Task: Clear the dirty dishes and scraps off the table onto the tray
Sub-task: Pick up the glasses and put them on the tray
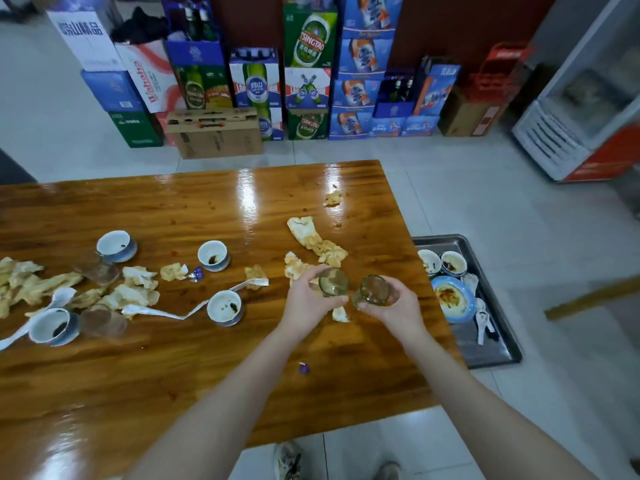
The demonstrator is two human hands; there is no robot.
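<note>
My left hand (306, 299) grips a clear drinking glass (333, 282) above the right part of the wooden table (173, 375). Beside it, my right hand (398, 306) holds a second glass (374, 289), tilted toward the first. A metal tray (491, 351) lies beyond the table's right edge, carrying two small bowls (453, 263), a blue plate (450, 298) with sauce and white spoons. Several blue-and-white bowls (213, 255) with dark dregs, two more glasses (98, 268), white spoons (59, 299) and crumpled tissues (315, 237) litter the table.
Stacked beer cartons (308, 39) and cardboard boxes (214, 133) line the far wall. A glass-door fridge (588, 98) stands at the right. A wooden stick (592, 297) juts in from the right edge. My shoes (289, 459) show on the tiled floor below.
</note>
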